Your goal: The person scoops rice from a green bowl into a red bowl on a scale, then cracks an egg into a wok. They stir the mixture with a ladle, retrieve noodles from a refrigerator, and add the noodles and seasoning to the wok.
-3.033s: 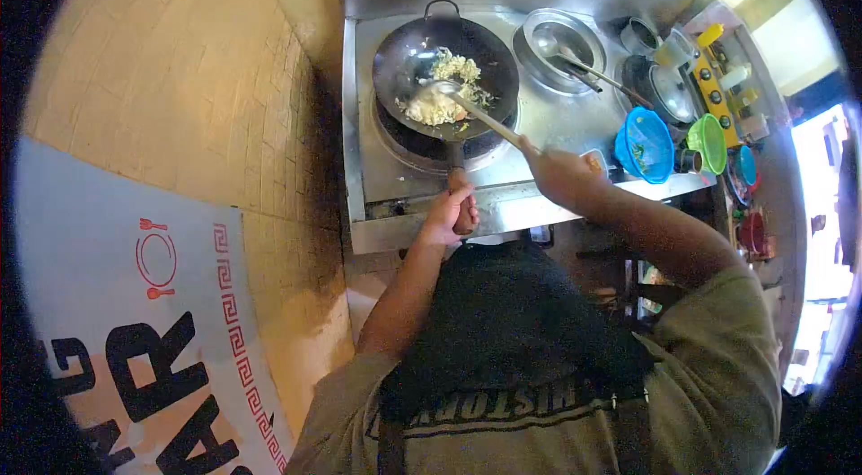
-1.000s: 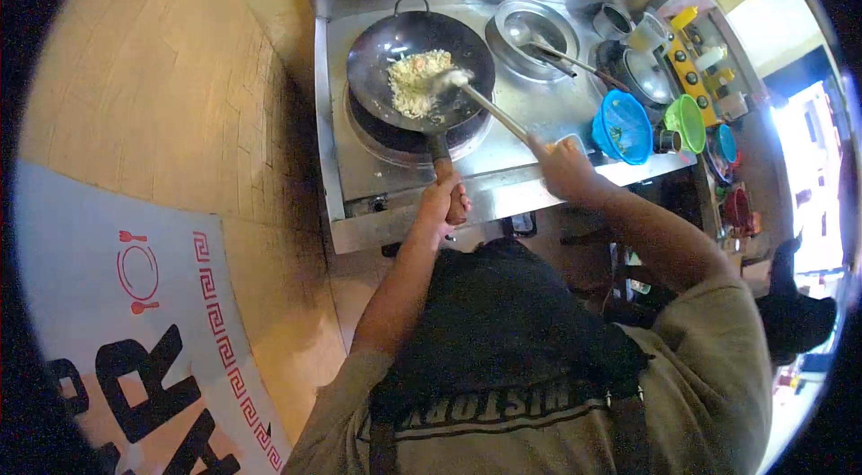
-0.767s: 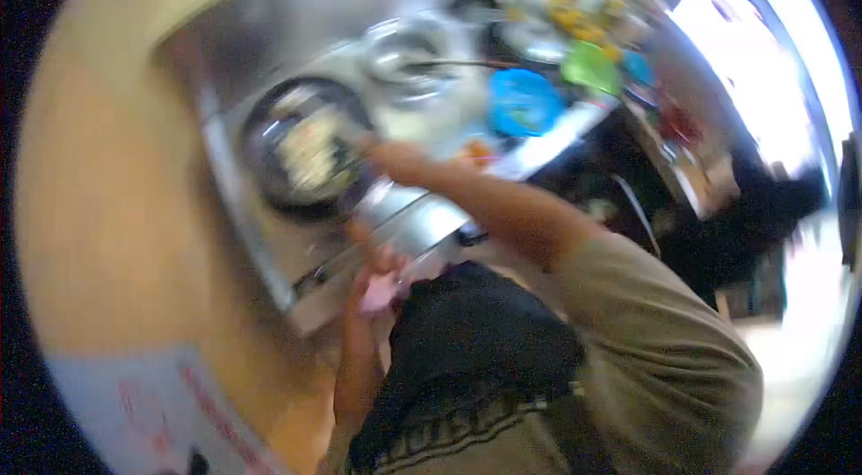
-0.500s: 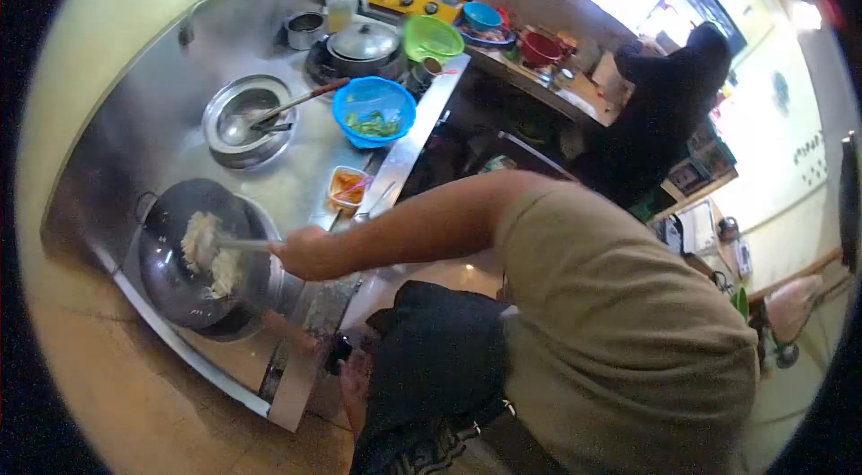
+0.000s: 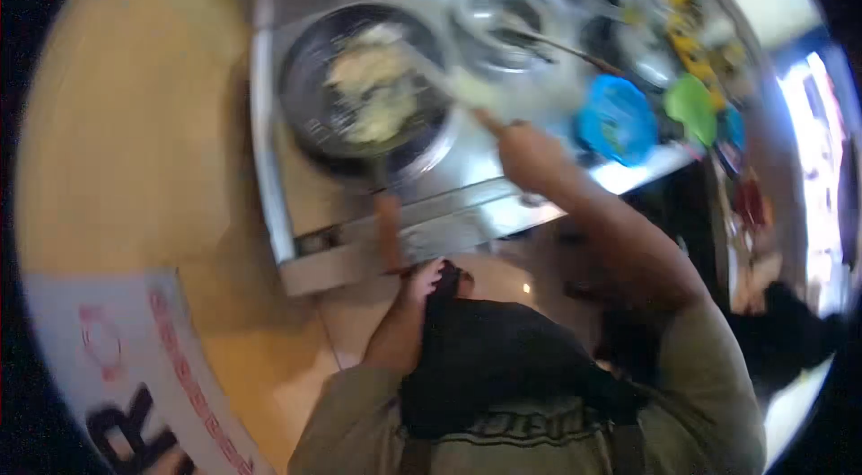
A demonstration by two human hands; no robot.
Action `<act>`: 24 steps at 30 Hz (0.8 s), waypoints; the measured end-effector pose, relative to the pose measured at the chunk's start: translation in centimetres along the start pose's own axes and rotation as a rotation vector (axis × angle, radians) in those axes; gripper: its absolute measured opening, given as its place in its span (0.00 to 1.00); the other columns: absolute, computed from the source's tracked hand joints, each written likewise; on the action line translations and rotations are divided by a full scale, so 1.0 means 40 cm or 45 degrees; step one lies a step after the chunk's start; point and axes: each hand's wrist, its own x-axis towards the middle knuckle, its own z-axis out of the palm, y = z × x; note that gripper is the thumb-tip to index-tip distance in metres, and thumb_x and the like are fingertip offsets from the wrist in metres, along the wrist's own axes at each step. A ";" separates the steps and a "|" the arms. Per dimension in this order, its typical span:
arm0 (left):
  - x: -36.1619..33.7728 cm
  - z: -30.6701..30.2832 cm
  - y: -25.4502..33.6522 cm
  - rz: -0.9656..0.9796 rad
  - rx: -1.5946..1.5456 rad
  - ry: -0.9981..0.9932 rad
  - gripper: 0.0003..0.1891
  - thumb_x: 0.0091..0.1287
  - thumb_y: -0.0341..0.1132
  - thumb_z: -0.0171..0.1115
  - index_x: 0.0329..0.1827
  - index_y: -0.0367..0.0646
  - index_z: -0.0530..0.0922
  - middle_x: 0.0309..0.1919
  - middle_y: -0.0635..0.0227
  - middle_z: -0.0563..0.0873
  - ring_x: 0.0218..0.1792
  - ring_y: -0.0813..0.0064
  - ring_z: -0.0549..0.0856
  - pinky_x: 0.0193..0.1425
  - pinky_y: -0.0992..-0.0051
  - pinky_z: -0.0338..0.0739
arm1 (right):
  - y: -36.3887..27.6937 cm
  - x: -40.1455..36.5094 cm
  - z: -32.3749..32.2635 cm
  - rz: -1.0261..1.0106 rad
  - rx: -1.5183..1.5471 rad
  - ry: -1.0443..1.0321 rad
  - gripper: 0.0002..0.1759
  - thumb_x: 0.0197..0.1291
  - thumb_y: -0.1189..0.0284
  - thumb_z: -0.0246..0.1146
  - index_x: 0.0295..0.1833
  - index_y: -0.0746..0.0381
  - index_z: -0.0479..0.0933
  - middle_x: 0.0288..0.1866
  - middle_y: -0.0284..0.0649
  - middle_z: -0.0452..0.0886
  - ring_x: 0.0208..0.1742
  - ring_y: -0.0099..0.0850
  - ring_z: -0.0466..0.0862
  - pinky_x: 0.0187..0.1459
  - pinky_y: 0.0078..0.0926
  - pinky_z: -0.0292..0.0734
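My right hand (image 5: 530, 156) is closed around the handle of a long metal spatula (image 5: 429, 71), whose head reaches into a dark wok (image 5: 301, 102). Pale noodle-like food (image 5: 382, 116) lies in the wok, partly browned and blurred by motion. The wok's wooden handle (image 5: 388, 233) points toward my body, with no hand on it. Just below its end, my left hand (image 5: 426, 279) has curled fingers against something dark at the edge of my black apron; what it holds is unclear.
Right of the wok sit a metal pot (image 5: 498, 21) with a ladle across it, a blue basket (image 5: 618, 120) and a green bowl (image 5: 691, 111). Another person in dark clothing (image 5: 786, 331) is at the far right. A printed sign (image 5: 108, 367) shows at lower left.
The view has swung, so the wok now appears higher and more central. The spatula is still in my right hand. Food is spread more widely in the wok, and my left hand shows more fully.
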 end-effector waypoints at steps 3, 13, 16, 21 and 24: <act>0.005 0.046 -0.009 0.074 0.054 0.225 0.34 0.63 0.57 0.60 0.69 0.53 0.64 0.61 0.67 0.75 0.60 0.66 0.73 0.59 0.53 0.68 | -0.040 0.105 0.031 -0.020 0.136 -0.026 0.37 0.59 0.74 0.51 0.75 0.47 0.52 0.43 0.58 0.79 0.42 0.51 0.82 0.41 0.47 0.76; -0.602 0.082 0.187 0.771 -0.512 -0.899 0.31 0.65 0.54 0.58 0.65 0.45 0.66 0.54 0.59 0.79 0.54 0.58 0.79 0.61 0.48 0.71 | 0.040 -0.062 -0.023 -0.227 -0.326 -0.049 0.38 0.57 0.76 0.54 0.74 0.53 0.51 0.38 0.53 0.80 0.34 0.52 0.82 0.37 0.48 0.76; -0.653 0.105 0.293 0.752 -0.746 -0.649 0.29 0.64 0.49 0.62 0.61 0.41 0.68 0.50 0.55 0.80 0.48 0.59 0.81 0.52 0.54 0.77 | 0.087 -0.023 -0.075 -0.203 -0.301 0.034 0.39 0.56 0.76 0.55 0.74 0.53 0.53 0.38 0.53 0.80 0.34 0.50 0.82 0.38 0.48 0.76; -0.628 0.125 0.402 0.596 -0.713 -0.307 0.11 0.64 0.40 0.64 0.39 0.45 0.72 0.29 0.69 0.79 0.25 0.74 0.77 0.32 0.68 0.76 | 0.088 -0.172 -0.244 -0.231 -0.530 -0.082 0.37 0.57 0.76 0.56 0.73 0.50 0.56 0.39 0.54 0.79 0.36 0.49 0.82 0.36 0.44 0.77; -0.577 0.109 0.394 0.585 -0.667 -0.394 0.11 0.62 0.40 0.65 0.38 0.46 0.72 0.26 0.72 0.77 0.23 0.75 0.75 0.31 0.71 0.75 | 0.059 -0.204 -0.257 -0.231 -0.651 -0.131 0.36 0.58 0.75 0.56 0.73 0.49 0.57 0.39 0.54 0.79 0.36 0.49 0.82 0.37 0.43 0.77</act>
